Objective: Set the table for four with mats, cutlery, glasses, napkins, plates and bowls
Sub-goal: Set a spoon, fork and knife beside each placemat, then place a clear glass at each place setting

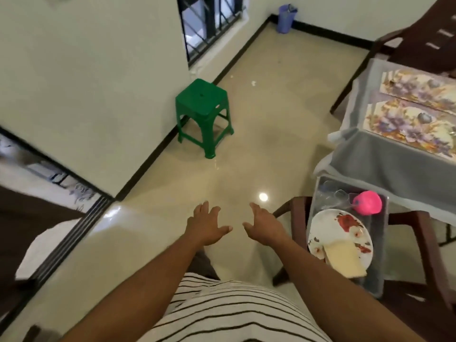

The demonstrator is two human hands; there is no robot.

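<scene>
Both arms reach forward over the tiled floor [246, 119], and both hands are empty. The left hand [206, 225] has its fingers straight and spread, palm down, and the right hand [265, 227] is also spread with relaxed fingers; the two hands are near each other but do not touch. At the right side stands the table [394, 159], covered with a grey cloth, and two flowered mats [409, 119] lie side by side near its left edge, one beside the other. Below the near corner of the table there is a dark wooden chair [419, 233], and a clear plastic container [380, 267] rests on its seat. Inside the container I see a white plate [328, 225] with a red flower pattern, a folded pale yellow napkin [343, 260] that lies across the plate, some clear glasses [338, 193] at the far end, and a pink round thing [367, 202] beside the glasses. I cannot tell what the pink thing is. A green plastic stool [204, 109] stands against the wall, well apart from the table, and a purple bin [286, 18] stands in the far corner of the room.
</scene>
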